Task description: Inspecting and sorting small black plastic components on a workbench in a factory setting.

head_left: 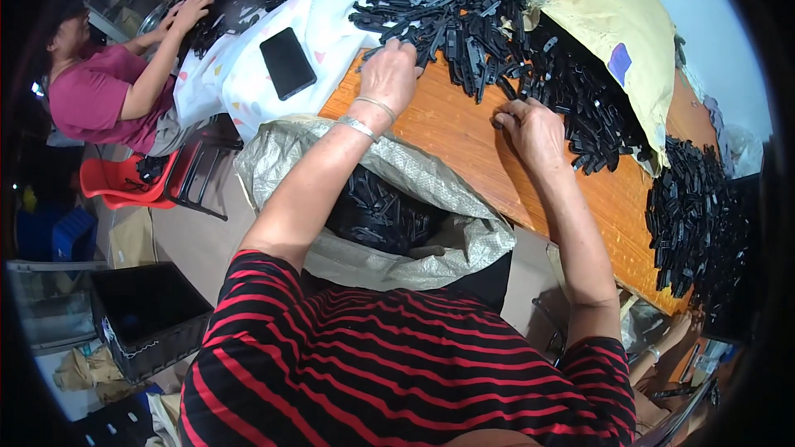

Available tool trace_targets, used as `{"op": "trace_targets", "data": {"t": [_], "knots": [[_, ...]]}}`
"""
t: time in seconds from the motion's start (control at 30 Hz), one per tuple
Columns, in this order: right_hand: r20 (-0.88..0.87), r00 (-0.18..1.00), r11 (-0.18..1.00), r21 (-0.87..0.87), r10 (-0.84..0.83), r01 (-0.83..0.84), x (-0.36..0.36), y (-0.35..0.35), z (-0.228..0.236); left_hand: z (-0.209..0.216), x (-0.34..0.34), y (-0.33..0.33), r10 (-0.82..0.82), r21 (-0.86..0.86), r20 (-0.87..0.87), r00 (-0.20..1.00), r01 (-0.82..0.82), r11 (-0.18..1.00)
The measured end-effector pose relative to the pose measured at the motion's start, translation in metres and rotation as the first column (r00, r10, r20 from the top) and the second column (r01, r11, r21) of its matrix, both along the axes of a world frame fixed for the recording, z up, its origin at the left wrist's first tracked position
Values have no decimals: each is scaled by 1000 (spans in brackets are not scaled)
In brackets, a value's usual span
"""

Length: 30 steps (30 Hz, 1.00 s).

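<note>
Slim black plastic clips (476, 54) lie heaped on the wooden table (447, 132). My left hand (389, 79) is at the near left edge of that heap. Its fingers are curled down and their tips hidden, so what they hold cannot be made out. Farther right, my right hand (534, 134) rests low over bare wood, thumb and fingers closed on a small black piece that looks like one of the clips. Below my arms an open woven sack (414, 165) hangs at the table edge, with black clips in a dark bag (381, 211) inside.
A yellow sack (625, 12) spills more clips at the back right. A black phone (287, 64) lies on a white patterned sheet (232, 83). At the left a co-worker in a purple shirt (95, 95) handles clips. A red chair (124, 178) and black crate (149, 306) stand on the floor.
</note>
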State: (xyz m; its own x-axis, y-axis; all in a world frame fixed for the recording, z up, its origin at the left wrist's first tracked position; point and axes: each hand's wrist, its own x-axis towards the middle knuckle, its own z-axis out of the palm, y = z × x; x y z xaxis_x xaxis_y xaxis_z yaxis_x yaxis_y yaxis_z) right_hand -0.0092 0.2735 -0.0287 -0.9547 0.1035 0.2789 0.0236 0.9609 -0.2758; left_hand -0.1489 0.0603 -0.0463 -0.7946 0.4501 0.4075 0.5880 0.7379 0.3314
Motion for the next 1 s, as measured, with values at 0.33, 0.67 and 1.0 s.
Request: {"op": "trace_targets", "data": {"t": [0.33, 0.67, 1.0], "knots": [[35, 999, 999, -24, -40, 41, 15, 13, -1, -4, 8, -12, -83, 18, 56, 995, 82, 996], [91, 991, 993, 65, -101, 95, 19, 16, 1, -2, 3, -7, 70, 55, 82, 994, -74, 996], [0, 1000, 961, -276, 29, -27, 8, -28, 34, 0, 21, -37, -53, 255, -26, 998, 58, 965]]}}
